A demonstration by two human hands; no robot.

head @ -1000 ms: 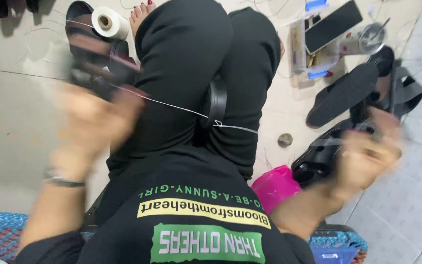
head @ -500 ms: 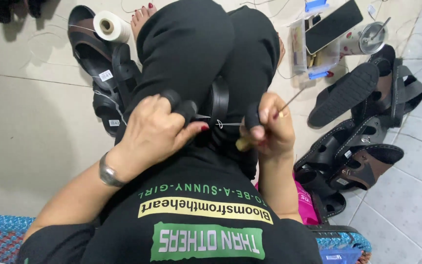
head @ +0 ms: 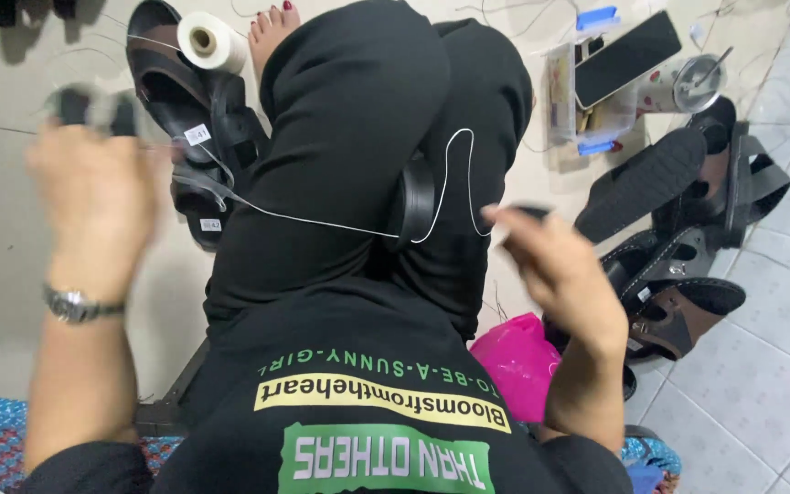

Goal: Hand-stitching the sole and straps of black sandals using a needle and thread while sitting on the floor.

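Observation:
My left hand (head: 93, 187) is raised at the left, blurred, its fingers closed around a dark tool (head: 93, 105). A thin white thread (head: 322, 222) runs from it across my black trousers to a black strap (head: 418, 201) wedged between my knees. From the strap the thread loops up and over to my right hand (head: 560, 265). That hand is at the right, pinching the thread's end together with a small dark piece (head: 532, 212). A wristwatch (head: 75, 304) is on my left wrist.
A white thread spool (head: 210, 41) lies on black sandals (head: 185, 128) beside a bare foot (head: 272, 27). More sandals (head: 688, 229) are piled at the right. A phone (head: 628, 57), plastic box (head: 587, 105) and cup (head: 695, 87) sit beyond them. A pink bag (head: 514, 357) lies near my right arm.
Half a second ago both hands met at the strap. They have since pulled apart, the left up and to the left, the right outward, drawing the thread out.

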